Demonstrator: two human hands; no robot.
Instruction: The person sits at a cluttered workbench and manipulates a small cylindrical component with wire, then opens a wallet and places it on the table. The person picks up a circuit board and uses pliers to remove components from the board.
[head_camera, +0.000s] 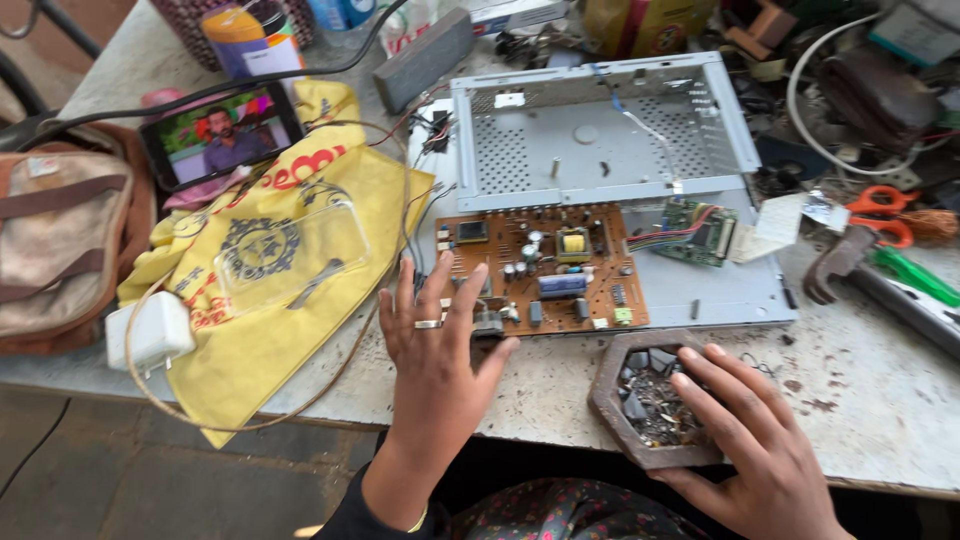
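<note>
Nearest me, right hand rests fingers-spread over the hexagonal tray of scrap parts, steadying it, clamping nothing. Left hand, also splayed, presses flat beside the brown board just beyond its fingertips on the desk.

Repair workshop: cluttered bench (bare circuit board, opened metal chassis, pliers)

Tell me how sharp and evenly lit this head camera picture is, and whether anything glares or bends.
Head view: soft, even daylight, faint shadows only; the brown circuit board is sharp, the left hand and right hand slightly soft; the glowing phone screen is bright; the pale worktable edge bows at the frame sides.
</note>
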